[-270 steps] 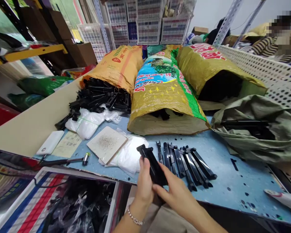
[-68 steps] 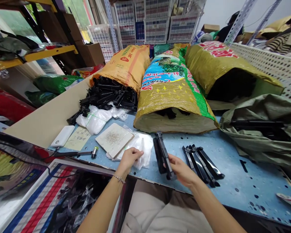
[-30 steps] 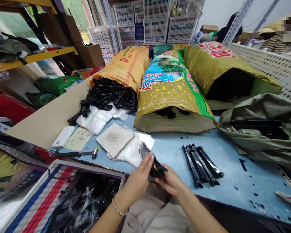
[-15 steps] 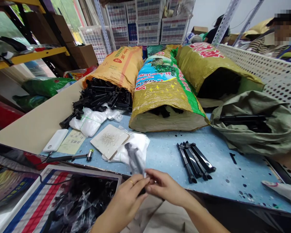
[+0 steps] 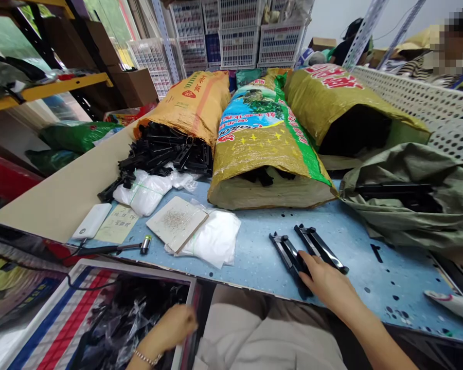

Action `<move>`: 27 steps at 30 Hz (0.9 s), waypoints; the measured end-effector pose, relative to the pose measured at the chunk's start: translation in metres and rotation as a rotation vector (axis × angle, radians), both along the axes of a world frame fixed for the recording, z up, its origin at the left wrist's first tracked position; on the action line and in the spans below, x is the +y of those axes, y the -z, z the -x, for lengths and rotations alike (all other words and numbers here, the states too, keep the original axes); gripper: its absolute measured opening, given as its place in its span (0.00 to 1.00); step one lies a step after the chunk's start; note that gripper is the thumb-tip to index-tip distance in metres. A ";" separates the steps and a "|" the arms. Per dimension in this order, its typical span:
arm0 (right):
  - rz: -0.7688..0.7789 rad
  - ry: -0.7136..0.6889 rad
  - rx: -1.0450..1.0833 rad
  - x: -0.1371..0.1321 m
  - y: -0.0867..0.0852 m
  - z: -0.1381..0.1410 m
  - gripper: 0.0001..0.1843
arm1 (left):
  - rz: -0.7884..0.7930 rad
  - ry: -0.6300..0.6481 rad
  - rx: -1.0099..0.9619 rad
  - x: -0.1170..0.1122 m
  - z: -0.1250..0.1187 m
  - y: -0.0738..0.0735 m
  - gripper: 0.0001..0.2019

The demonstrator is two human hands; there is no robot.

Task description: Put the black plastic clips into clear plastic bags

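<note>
- In the head view, the hands are no longer meeting around a bagged black piece as they were half a second ago: the left hand [image 5: 175,325] is now hovering by the crate, the right hand [image 5: 330,285] is reaching onto the tabletop [image 5: 254,246], and the four black parts are now lying as two separate pairs.
- The right hand is touching the left pair of black parts [image 5: 284,253], its thumb and forefinger resting at the near half; whether it is gripping them, one cannot tell.
- The right pair of black parts [image 5: 320,247] is lying just beyond the right hand, its near end close to the knuckles.
- The left hand is blurring, its fingers curling, well apart from the right; whether it is holding anything, one cannot tell.
- It is hanging over the right side of the striped crate [image 5: 67,329], where bagged black pieces [image 5: 127,318] are heaping up under clear film.
- A stack of clear bags [image 5: 218,239] is lying to the left of both pairs, with a square tile [image 5: 176,221] resting partly on it.
- Behind the pairs, a yellow-green sack [image 5: 270,149] is lying with its mouth facing the person, black pieces showing inside.
</note>
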State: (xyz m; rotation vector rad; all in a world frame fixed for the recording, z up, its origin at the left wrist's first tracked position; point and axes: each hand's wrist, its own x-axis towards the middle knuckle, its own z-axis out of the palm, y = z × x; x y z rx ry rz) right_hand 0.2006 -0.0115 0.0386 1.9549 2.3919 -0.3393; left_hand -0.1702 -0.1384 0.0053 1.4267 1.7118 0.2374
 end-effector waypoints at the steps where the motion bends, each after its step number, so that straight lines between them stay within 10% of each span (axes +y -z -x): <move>1: 0.033 0.003 0.060 0.002 0.001 0.005 0.21 | -0.031 0.052 -0.034 0.019 -0.014 -0.009 0.10; 5: 0.195 -0.004 0.462 0.011 0.003 0.025 0.22 | -0.547 -0.063 0.131 0.092 -0.061 -0.039 0.08; 10: 0.376 0.138 0.933 0.010 0.007 0.045 0.23 | -0.523 -0.194 0.040 0.139 -0.058 -0.032 0.07; 20: 0.924 0.209 1.715 0.026 -0.018 0.127 0.19 | -0.344 -0.340 -0.293 0.146 -0.028 -0.029 0.15; 27: 0.990 0.192 1.712 0.044 -0.010 0.172 0.14 | -0.376 -0.427 -0.333 0.145 -0.038 -0.023 0.12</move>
